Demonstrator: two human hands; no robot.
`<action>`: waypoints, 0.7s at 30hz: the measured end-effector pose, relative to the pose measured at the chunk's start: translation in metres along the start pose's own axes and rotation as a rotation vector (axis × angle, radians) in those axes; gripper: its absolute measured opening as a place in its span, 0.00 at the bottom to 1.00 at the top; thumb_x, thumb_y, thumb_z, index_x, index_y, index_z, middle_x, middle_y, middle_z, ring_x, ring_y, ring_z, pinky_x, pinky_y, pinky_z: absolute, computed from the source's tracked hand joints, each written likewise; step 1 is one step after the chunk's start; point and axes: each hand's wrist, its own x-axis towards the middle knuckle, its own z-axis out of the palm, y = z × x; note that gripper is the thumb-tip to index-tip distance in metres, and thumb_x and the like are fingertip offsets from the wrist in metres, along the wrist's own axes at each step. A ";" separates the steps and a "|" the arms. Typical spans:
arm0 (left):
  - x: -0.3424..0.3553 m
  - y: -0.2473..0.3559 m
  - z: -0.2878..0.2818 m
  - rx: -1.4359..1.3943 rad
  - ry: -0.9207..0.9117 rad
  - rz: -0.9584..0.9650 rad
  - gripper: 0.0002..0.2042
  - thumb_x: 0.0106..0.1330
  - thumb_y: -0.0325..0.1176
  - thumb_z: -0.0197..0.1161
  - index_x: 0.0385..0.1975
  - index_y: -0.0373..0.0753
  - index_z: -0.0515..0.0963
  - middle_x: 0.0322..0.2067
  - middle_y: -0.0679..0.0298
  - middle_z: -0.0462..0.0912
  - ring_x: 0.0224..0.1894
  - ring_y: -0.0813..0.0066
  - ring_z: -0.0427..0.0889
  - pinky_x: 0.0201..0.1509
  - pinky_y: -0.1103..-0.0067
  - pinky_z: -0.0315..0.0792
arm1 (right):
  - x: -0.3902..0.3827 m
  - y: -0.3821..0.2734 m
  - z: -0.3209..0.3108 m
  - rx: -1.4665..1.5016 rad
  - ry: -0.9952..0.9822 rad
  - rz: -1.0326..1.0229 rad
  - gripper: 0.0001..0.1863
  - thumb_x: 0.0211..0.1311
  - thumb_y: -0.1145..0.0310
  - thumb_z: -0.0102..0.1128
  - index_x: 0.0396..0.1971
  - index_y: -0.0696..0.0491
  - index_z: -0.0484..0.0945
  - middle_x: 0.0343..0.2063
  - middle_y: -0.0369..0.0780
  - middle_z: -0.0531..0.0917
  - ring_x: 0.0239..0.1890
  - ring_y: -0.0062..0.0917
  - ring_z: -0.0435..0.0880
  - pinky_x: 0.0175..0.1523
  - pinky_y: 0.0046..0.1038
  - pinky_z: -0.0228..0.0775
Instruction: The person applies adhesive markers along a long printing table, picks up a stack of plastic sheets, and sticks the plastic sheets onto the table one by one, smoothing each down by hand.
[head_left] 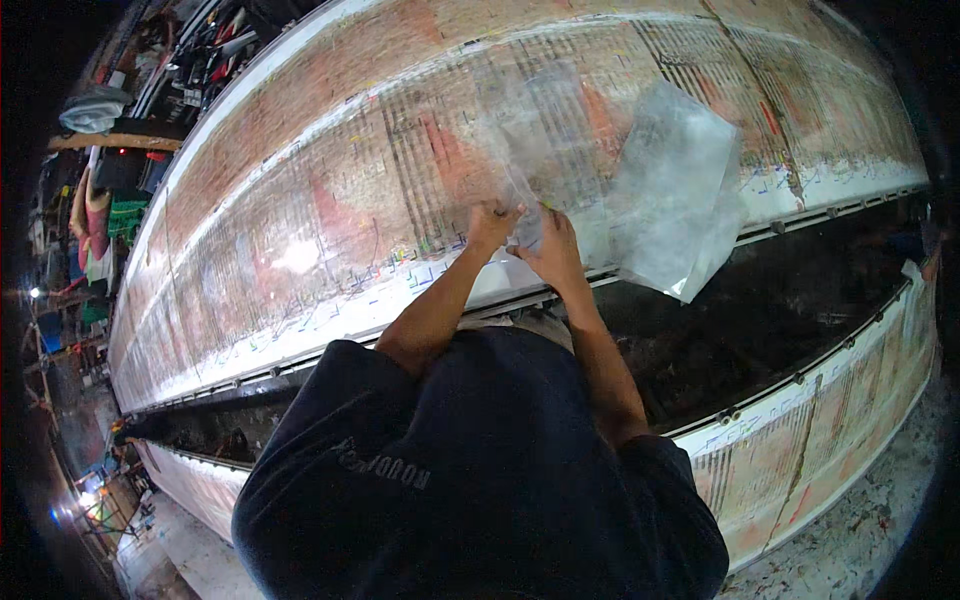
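In front of me a clear plastic bag [535, 125] lies spread over the worn, stained tabletop [290, 190], its near edge gathered between my hands. My left hand [488, 228] is closed, with the fingertips pinching the bag's near edge. Close beside it on the right, my right hand [553, 252] also grips that edge, thumb and fingers bent together. Folds of see-through film run between the two hands, and part of the edge is hidden by the fingers. To the right rests a second, cloudier plastic bag [675, 185], one corner hanging past the table's near edge.
A metal rail [800, 217] runs along the table's near edge. Behind me stands another long, marked table [770, 455], with a dark gap between. At far left, a person [95, 215] stands by cluttered shelves, and a folded plastic bundle [95, 108] sits above.
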 end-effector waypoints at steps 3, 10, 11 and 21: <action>0.007 -0.024 -0.004 0.063 0.077 0.111 0.23 0.64 0.46 0.71 0.19 0.32 0.73 0.13 0.62 0.73 0.13 0.75 0.72 0.16 0.71 0.68 | 0.001 0.000 0.022 0.153 0.080 0.057 0.44 0.46 0.56 0.77 0.62 0.61 0.67 0.56 0.58 0.74 0.60 0.52 0.72 0.63 0.45 0.65; 0.009 -0.027 -0.050 0.254 0.187 0.245 0.18 0.66 0.41 0.66 0.22 0.32 0.76 0.19 0.49 0.77 0.22 0.59 0.80 0.28 0.65 0.71 | 0.031 0.069 0.010 0.027 0.363 0.351 0.10 0.62 0.70 0.58 0.38 0.56 0.84 0.35 0.49 0.86 0.36 0.42 0.86 0.45 0.38 0.76; 0.014 -0.037 -0.062 0.279 0.291 0.428 0.15 0.66 0.38 0.65 0.23 0.32 0.77 0.20 0.48 0.77 0.24 0.57 0.80 0.28 0.65 0.71 | 0.036 0.106 0.003 0.159 0.519 0.333 0.10 0.63 0.70 0.56 0.38 0.58 0.84 0.35 0.48 0.87 0.35 0.40 0.86 0.44 0.37 0.76; -0.004 -0.139 -0.247 -0.357 0.359 -0.006 0.16 0.73 0.39 0.58 0.23 0.36 0.75 0.13 0.62 0.76 0.12 0.76 0.73 0.13 0.78 0.61 | -0.007 0.249 -0.120 1.157 0.720 0.668 0.25 0.68 0.56 0.47 0.54 0.61 0.73 0.52 0.57 0.78 0.49 0.46 0.82 0.51 0.49 0.73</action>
